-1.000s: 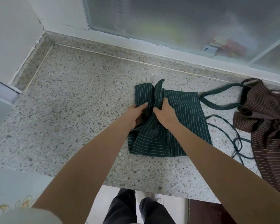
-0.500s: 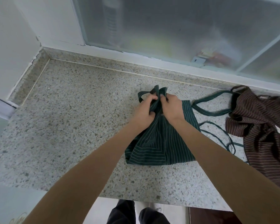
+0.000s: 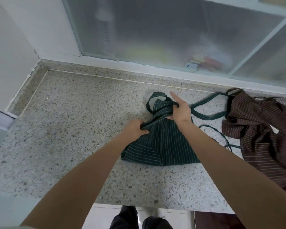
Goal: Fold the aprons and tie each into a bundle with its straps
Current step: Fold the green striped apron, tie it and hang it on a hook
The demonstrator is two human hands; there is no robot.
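A dark green pinstriped apron (image 3: 162, 146) lies partly folded on the speckled stone counter (image 3: 73, 126). My left hand (image 3: 135, 129) grips its bunched left edge. My right hand (image 3: 180, 111) holds the gathered top of the fabric, index finger stretched out past it. A green strap loop (image 3: 149, 103) sticks up at the top left. Long green straps (image 3: 206, 106) trail right toward a crumpled brown striped apron (image 3: 261, 129).
A frosted sliding window (image 3: 172, 33) runs along the back of the counter, with a white wall (image 3: 12, 47) at the left. The counter's front edge (image 3: 139, 205) is close to me, my legs below it.
My hands have separated: the left slid down and left along the green apron's edge, the right stays at the gathered top. The fabric is pulled narrower than a second ago.
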